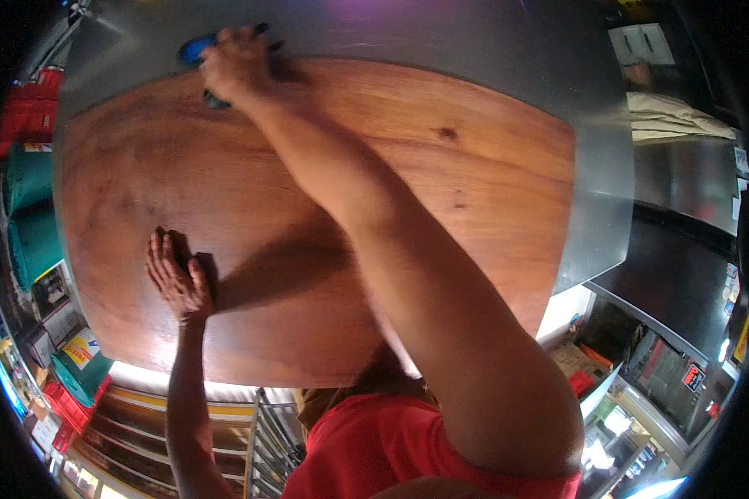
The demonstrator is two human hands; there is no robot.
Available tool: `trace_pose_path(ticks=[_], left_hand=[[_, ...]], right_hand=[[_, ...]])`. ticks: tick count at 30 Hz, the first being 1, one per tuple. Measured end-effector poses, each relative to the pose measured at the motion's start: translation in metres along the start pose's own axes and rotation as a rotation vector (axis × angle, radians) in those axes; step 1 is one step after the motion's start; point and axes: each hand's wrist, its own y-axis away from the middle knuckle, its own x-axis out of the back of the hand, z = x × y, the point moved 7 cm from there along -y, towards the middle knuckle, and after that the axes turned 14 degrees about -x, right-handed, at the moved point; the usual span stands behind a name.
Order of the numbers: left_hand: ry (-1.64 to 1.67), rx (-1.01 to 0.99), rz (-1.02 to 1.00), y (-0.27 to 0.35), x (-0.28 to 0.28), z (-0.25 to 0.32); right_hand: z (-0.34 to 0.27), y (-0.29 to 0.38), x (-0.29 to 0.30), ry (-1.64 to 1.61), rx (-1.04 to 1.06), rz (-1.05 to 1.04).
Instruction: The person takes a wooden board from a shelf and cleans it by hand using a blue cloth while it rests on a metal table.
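Observation:
A broad reddish-brown wooden board [474, 218] lies in front of me, with grain lines and a dark knot near its far right. Reaching across it, my right hand [237, 65] grips a blue-and-black hand tool [195, 50] at the board's far left edge. My fingers cover most of that tool, so its exact kind cannot be told. Flat on the left part of the board rests my left hand [176, 277], thumb spread from the fingers, holding nothing. My right arm's shadow falls across the middle of the wood.
A grey metal tabletop [599, 206] shows beyond and right of the board. Red crates [31, 112] and green containers [34, 215] stand along the left. At right are folded beige cloth [674, 117] and a dark counter [668, 280]. A metal rack [274, 430] is below left.

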Motion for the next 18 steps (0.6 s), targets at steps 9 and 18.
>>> trace_pose_path(ticks=[9, 18], left_hand=[[0.064, -0.118, 0.105, 0.009, 0.003, -0.013], [0.031, -0.098, -0.132, 0.001, -0.012, -0.017]], right_hand=[[0.448, 0.034, 0.205, 0.704, -0.325, -0.112], [0.745, 0.323, 0.424, 0.446, -1.114, 0.232]])
